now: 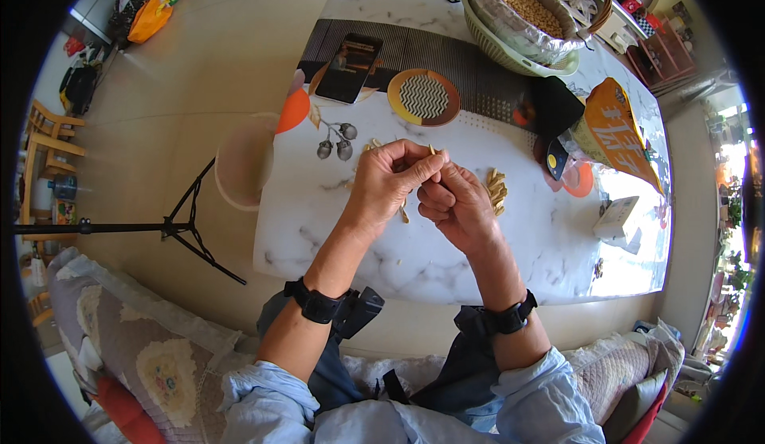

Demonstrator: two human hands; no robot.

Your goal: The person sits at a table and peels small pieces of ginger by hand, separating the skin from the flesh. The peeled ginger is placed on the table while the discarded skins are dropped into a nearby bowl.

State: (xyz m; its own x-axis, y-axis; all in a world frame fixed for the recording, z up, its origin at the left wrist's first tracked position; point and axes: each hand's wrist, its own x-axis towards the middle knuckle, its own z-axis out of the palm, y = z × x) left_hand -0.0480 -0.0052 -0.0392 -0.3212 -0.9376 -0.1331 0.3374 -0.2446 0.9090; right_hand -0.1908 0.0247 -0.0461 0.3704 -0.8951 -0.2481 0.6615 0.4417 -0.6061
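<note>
Over the marble-patterned table (323, 229), my left hand (388, 181) and my right hand (457, 196) meet at the fingertips. Both pinch one small, pale, elongated piece (432, 150), perhaps a seed or a nut in its shell. A small pile of similar tan pieces (496, 192) lies just right of my right hand. A few more pieces (404, 212) lie below and between the hands, and some (375, 144) show behind my left hand, partly hidden by it.
A phone (349, 68) and a round patterned coaster (424, 97) lie beyond the hands. At the back right, a plastic-lined basket (532, 13) holds many small tan pieces. An orange printed bag (621, 127) and a white box (617, 220) stand right. A black tripod (176, 227) and a bin (242, 163) are left.
</note>
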